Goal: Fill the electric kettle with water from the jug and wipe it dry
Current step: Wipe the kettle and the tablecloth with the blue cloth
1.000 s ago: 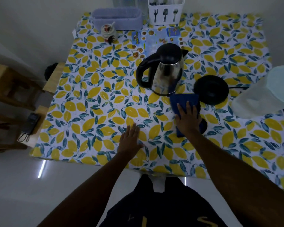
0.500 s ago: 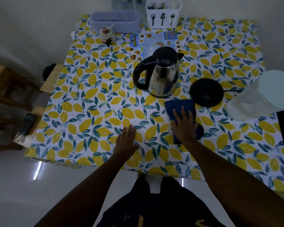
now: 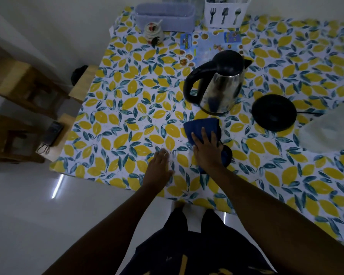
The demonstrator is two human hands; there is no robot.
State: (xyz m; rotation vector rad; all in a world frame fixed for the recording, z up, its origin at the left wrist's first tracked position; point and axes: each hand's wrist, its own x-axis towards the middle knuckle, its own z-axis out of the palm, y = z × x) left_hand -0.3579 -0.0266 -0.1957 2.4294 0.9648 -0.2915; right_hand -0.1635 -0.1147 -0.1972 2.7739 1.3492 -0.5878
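The right hand (image 3: 206, 149) lies flat, palm down and fingers spread, on a dark blue cloth (image 3: 204, 127) spread on the bench (image 3: 117, 120); it presses the cloth rather than gripping it, and part of the cloth shows beyond the fingertips and bunches out past the wrist on the hand's outer side. The left hand (image 3: 159, 167) rests just beside it, apart from the cloth, fingers extended and released, palm down on the lemon-and-leaf patterned bench cover, grasping nothing. Straight ahead of the right hand's fingertips, just beyond the far edge of the cloth, stands the electric kettle (image 3: 218, 84), upright, steel-bodied with a black lid closed and a black handle turned toward the left hand's side. The kettle sits on the bench itself, not on its power base (image 3: 274, 113), a black round disc that lies ahead of and outward from the right hand, with a cord running away from it. Farther out on that same side, at the frame's edge, is a pale translucent jug (image 3: 330, 132), blurred and partly cut off. Well beyond the kettle, at the far edge of the bench, stand a white cutlery holder (image 3: 225, 11), a lavender tub (image 3: 165, 15), a small jar (image 3: 153, 31) and a printed leaflet (image 3: 209, 43). Outward from the left hand, wooden stools (image 3: 24, 86) stand on the floor.
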